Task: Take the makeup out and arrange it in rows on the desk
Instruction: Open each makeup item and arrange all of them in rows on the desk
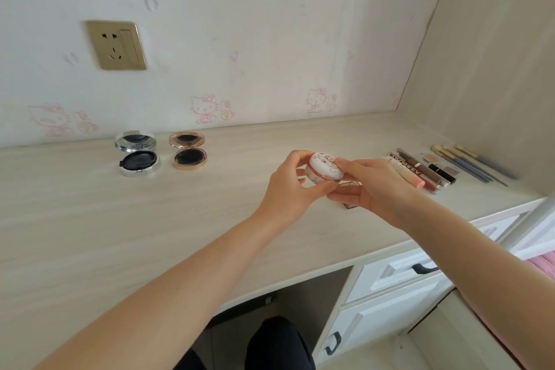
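Observation:
A round white compact with a pink pattern (323, 170) is held above the pale desk (150, 219) by both hands. My left hand (292, 186) grips its left side and underside. My right hand (365, 186) has its fingers on the lid and right edge. Two compacts lie open near the wall: a silver one (137, 152) and a rose-gold one (188, 151). At the right lie lip glosses and pencils (420, 173) in a row, then several brushes (471, 164). A small dark item (350, 205) shows partly under my right hand.
A wall socket (116, 45) sits above the desk. White drawers with black handles (423, 269) stand under the desk's right end. A side panel (495, 69) closes off the desk at the right. My dark-clothed legs (276, 342) are below the desk edge.

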